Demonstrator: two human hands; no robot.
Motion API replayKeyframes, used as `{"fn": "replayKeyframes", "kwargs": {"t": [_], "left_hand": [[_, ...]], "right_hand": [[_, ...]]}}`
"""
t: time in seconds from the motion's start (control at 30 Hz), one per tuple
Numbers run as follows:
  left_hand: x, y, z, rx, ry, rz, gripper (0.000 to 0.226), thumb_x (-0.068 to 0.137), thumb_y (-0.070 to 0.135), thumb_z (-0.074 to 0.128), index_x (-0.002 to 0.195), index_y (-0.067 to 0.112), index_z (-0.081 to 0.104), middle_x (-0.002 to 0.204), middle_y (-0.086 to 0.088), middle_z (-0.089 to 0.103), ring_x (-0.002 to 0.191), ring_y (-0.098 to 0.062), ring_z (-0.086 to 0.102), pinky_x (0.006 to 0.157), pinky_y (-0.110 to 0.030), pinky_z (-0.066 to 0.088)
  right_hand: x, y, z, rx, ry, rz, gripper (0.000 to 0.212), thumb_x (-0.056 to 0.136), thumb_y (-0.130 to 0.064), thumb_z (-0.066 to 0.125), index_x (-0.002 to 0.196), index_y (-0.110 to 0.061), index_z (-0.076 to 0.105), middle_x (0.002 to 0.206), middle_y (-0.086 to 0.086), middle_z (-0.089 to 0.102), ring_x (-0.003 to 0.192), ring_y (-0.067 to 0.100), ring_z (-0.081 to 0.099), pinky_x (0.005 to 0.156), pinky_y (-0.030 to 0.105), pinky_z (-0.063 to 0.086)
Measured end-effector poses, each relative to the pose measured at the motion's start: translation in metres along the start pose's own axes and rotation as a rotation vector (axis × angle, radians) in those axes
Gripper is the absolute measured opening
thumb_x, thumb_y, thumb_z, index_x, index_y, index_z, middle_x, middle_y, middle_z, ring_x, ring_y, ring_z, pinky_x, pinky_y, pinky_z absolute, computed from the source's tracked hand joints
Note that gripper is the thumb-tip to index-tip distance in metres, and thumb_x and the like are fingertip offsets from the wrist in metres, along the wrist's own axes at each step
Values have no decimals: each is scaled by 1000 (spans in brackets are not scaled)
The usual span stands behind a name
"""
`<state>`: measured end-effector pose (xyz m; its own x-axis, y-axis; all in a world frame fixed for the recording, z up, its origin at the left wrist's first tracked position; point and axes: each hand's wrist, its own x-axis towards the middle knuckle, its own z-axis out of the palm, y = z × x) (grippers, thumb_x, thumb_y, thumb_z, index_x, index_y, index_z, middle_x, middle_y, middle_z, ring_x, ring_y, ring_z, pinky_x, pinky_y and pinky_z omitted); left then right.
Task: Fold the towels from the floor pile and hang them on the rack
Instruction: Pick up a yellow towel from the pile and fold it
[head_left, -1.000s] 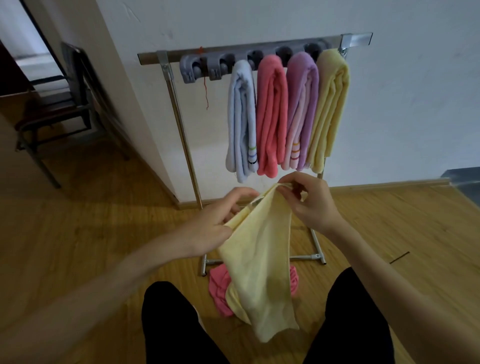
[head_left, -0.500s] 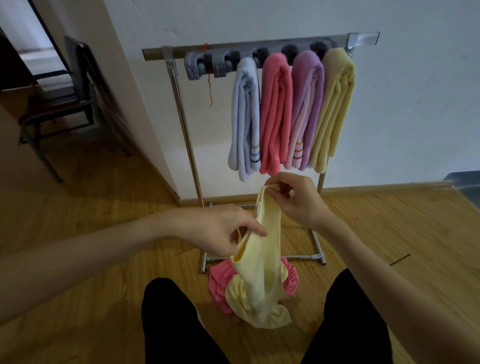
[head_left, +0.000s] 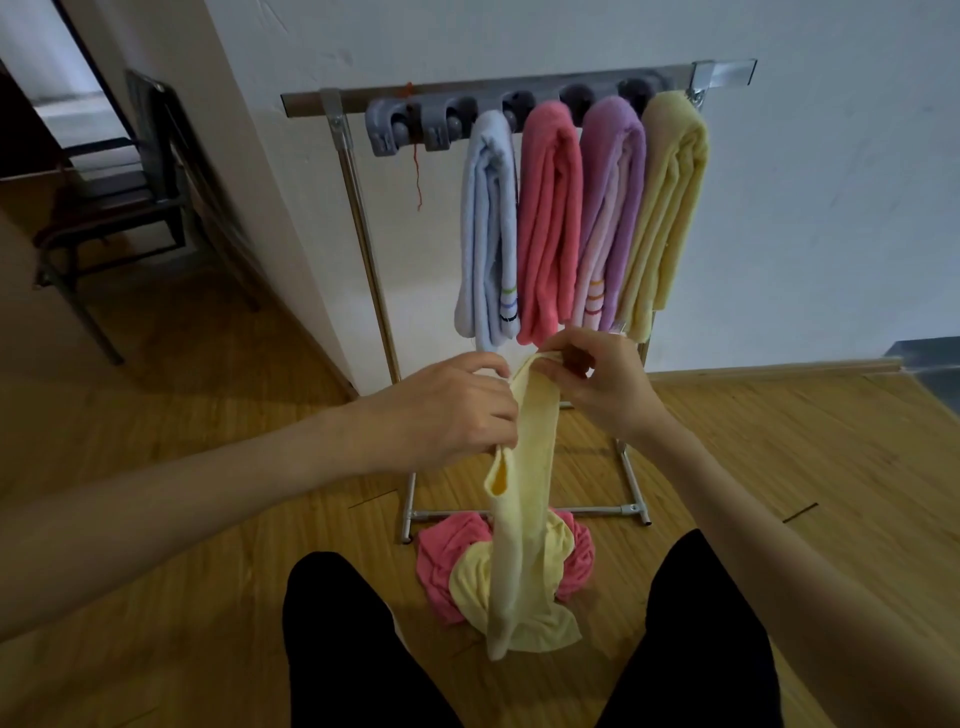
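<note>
nearest to me was the floor pile (head_left: 574, 561), a pink towel bunched on the wood just in front of the rack's base, with the tail of the yellow towel (head_left: 524, 519) draped down onto it. that yellow one was hanging pretty much straight up and down, long axis vertical, gathered into a narrow strip. left hand (head_left: 447, 415) sat just left of the strip, a bit lower, fingers curled and pinching an edge so a small loop of cloth poked out below. right hand (head_left: 597, 384) was a touch higher and further out, thumb and fingers clamped on the top corner. so both hands were closed on the same towel, close together, nothing spare. beyond them the rack (head_left: 519, 96) already carried four folded towels side by side, and the free hooks (head_left: 410, 127) were on the left end, so i'd guess the left hand was the nearer one for the hang.
</note>
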<state>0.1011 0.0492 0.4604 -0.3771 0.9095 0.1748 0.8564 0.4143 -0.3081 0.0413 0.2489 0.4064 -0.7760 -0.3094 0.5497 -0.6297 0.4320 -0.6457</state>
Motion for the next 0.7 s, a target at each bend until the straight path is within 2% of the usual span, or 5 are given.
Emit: {"fn": "replayKeyframes", "kwargs": {"t": [0.1, 0.2, 0.3, 0.47, 0.7], "left_hand": [[-3, -3, 4, -16, -4, -160, 35, 93, 29, 38, 88, 18, 71, 81, 3, 67, 77, -16, 61, 83, -28, 34], [-5, -7, 6, -129, 102, -317, 34, 95, 37, 42, 92, 18, 70, 84, 5, 68, 80, -12, 58, 75, -21, 26], [-1, -6, 6, -177, 192, -396, 33, 94, 38, 44, 94, 18, 70, 80, 5, 68, 75, -10, 55, 72, -22, 26], [4, 1, 8, -188, 277, -468, 41, 93, 45, 45, 88, 16, 73, 73, 2, 69, 66, -12, 57, 74, -21, 23], [4, 4, 15, -192, 381, -577, 36, 91, 44, 50, 78, 16, 71, 65, 5, 66, 60, -8, 53, 73, -20, 24]], "right_hand": [[-2, -6, 0, 29, 8, 3, 9, 82, -15, 72, 88, -8, 69, 64, 1, 60, 56, 11, 51, 54, 28, 45], [0, -14, -3, 106, 20, 16, 9, 81, -14, 74, 86, -7, 70, 62, -10, 58, 54, 3, 50, 54, 15, 40], [2, -22, -6, 165, 7, 18, 9, 79, -14, 76, 84, -9, 71, 64, -13, 62, 54, 1, 56, 55, 11, 41], [0, -28, -7, 289, -41, 25, 17, 77, -14, 77, 88, -2, 72, 77, 7, 73, 70, 17, 71, 66, 33, 59], [-3, -25, -10, 398, -61, 81, 15, 81, -13, 73, 90, -1, 72, 82, 11, 74, 76, 25, 72, 72, 44, 59]]}}
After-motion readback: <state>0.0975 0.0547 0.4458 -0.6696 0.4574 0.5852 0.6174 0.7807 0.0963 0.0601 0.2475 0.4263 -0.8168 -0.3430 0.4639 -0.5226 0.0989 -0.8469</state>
